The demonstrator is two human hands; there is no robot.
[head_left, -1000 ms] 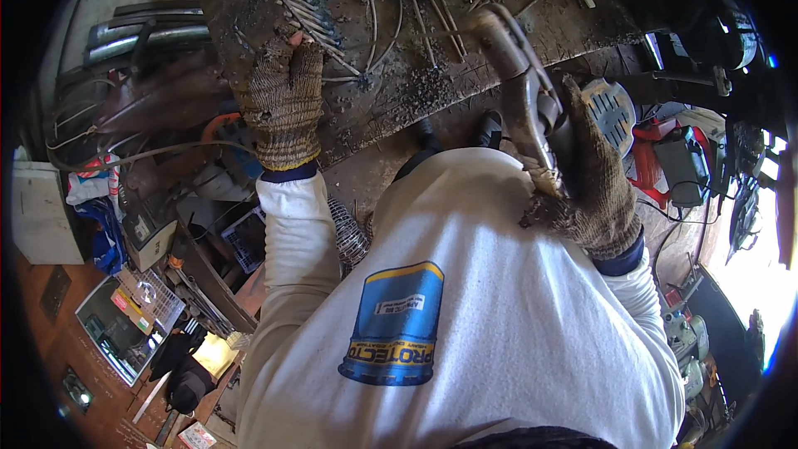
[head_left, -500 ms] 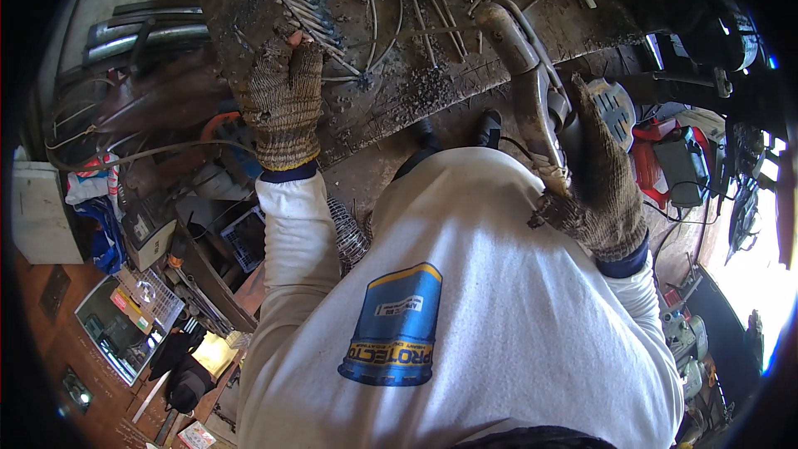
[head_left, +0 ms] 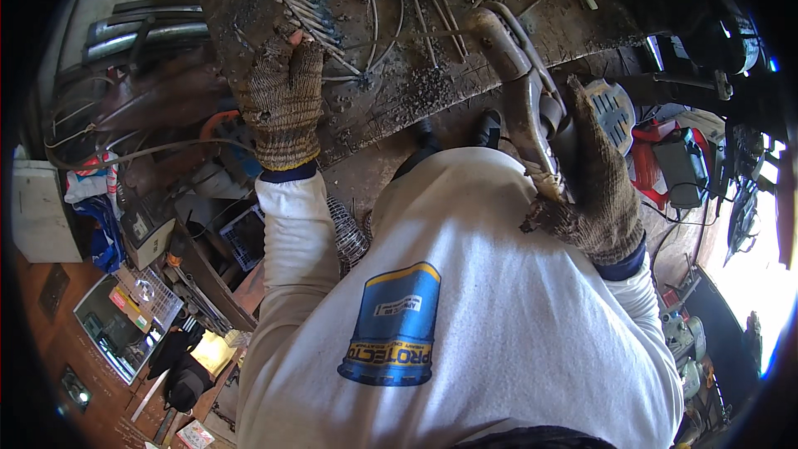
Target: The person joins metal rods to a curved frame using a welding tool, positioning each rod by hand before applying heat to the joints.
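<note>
My right hand (head_left: 603,187), in a brown knitted glove, is wrapped round the handle of a worn welding electrode holder (head_left: 519,75). From its head a thin welding rod (head_left: 416,35) points left over the dark bench. My left hand (head_left: 287,104), in a striped, dirty glove with a bare fingertip showing, is closed at the edge of a metal rod frame (head_left: 303,12). Short rods lie side by side along that frame, with dark weld spots at their ends. Longer curved rods (head_left: 371,0) run beside it. What sits inside the left fingers is mostly hidden.
Loose rods (head_left: 449,8) and dark grit (head_left: 428,87) lie on the bench (head_left: 465,87). A cable (head_left: 150,150) runs by my left wrist. At right are a slotted metal plate (head_left: 613,112) and a red and grey case (head_left: 682,166). My feet stand below the bench edge.
My right hand and the electrode holder have shifted slightly left, and the holder's head has dipped a little toward me. My left hand and the rod frame have stayed put.
</note>
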